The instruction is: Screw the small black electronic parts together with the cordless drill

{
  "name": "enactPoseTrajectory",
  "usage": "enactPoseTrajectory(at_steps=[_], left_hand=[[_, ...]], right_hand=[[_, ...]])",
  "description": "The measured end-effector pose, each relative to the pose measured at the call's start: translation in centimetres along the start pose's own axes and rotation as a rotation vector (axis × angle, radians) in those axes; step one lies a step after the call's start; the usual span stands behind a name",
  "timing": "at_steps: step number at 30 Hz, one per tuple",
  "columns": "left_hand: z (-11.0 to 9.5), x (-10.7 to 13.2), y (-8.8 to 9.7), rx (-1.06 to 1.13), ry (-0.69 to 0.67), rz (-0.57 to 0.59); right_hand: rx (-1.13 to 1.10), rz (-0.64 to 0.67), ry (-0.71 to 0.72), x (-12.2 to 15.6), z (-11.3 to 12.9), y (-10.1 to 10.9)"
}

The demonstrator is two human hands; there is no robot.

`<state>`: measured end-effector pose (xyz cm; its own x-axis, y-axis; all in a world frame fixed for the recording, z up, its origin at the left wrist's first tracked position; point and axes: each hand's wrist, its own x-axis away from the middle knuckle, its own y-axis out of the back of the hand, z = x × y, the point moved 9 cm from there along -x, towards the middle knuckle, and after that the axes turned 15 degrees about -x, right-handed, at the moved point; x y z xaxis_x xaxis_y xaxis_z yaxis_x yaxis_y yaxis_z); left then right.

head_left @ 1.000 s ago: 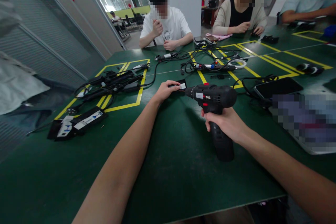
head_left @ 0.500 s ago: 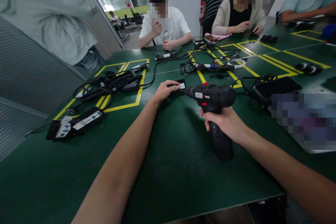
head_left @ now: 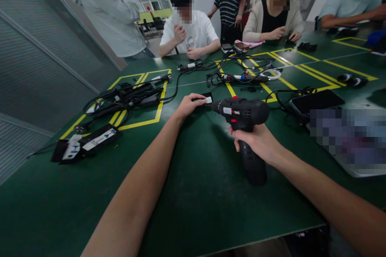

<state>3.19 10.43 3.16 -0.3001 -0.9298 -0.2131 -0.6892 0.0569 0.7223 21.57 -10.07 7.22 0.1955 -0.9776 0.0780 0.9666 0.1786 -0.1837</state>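
My right hand (head_left: 256, 139) is wrapped round the grip of a black cordless drill (head_left: 241, 110) with red accents. The drill lies level, its chuck pointing left toward my other hand. My left hand (head_left: 189, 105) holds a small black piece with a white label (head_left: 208, 99) down at the table, fingers closed on its edge. The drill's tip meets or nearly meets that piece; whether they touch I cannot tell. What kind of part the black piece is does not show, as my fingers cover some of it.
Tangled black cables (head_left: 129, 95) lie left on the green table (head_left: 187, 192), near black pieces with white labels (head_left: 101, 138). More cables and a pen-shaped tool (head_left: 245, 77) lie beyond the drill. A phone (head_left: 318, 100) is at right. Several people sit or stand across the table.
My hands, the drill and the black piece stay almost where they were. Behind the table, a standing person at left has shifted right, and one in a striped top has moved left.
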Motion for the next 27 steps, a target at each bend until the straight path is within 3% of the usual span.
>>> enactPoseTrajectory(at_steps=[27], left_hand=[[0.23,-0.05,-0.14,0.039,0.016,0.003]], right_hand=[[-0.011,-0.008,-0.011,-0.13,0.0,0.2]])
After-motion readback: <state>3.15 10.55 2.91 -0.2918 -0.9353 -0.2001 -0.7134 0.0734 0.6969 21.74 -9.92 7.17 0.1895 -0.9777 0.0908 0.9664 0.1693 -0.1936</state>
